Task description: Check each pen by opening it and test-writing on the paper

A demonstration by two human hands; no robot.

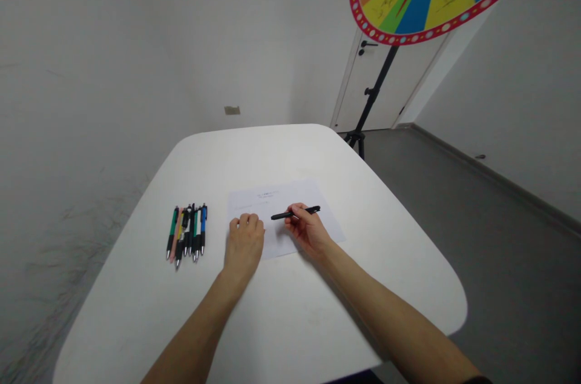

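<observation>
My right hand (307, 231) has its grip closed round a black pen (295, 213) above the paper (279, 203). My left hand (246, 240) rests loosely curled on the paper's edge, holding nothing I can see, with more pens (187, 232) beside it on the bench (254, 157).

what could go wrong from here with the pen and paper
The left hand rests near the edge of the paper, so the sheet might skew if that hand shifts. The black pen is held above it and could slip from the right hand's grip, perhaps marking the page.
</observation>
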